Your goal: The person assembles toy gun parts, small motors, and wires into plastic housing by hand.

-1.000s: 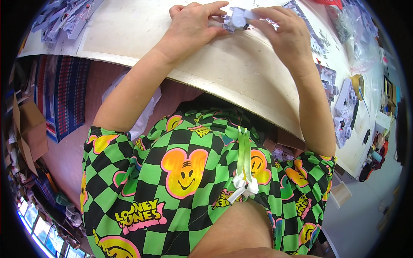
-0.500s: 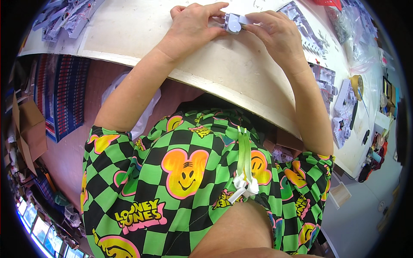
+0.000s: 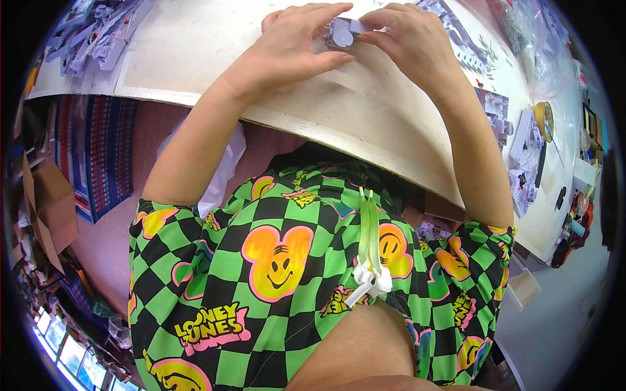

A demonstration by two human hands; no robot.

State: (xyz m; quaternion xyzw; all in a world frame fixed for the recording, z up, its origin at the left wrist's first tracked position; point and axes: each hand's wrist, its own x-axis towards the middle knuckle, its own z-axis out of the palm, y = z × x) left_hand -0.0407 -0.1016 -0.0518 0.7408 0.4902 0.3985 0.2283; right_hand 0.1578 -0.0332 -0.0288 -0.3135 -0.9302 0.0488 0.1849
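Observation:
A small pale grey plastic part (image 3: 342, 36) with a round disc on its face is held just over the white tabletop. My right hand (image 3: 417, 49) pinches its right end between thumb and fingers. Beside its left end is my left hand (image 3: 290, 49), open, with thumb and index finger spread apart around the part. The left thumb lies below the part and looks clear of it. The other left fingers are partly hidden behind the hand.
A heap of grey plastic parts with thin wires (image 3: 104, 32) lies at the far left of the white table (image 3: 195, 58). More grey parts (image 3: 525, 153) lie at the right, near a yellow tape roll (image 3: 542, 120). A clear plastic bag (image 3: 544, 65) lies behind them.
My left hand has opened, its thumb dropping away from the plastic part. The part has shifted slightly left and tilted, still in my right hand.

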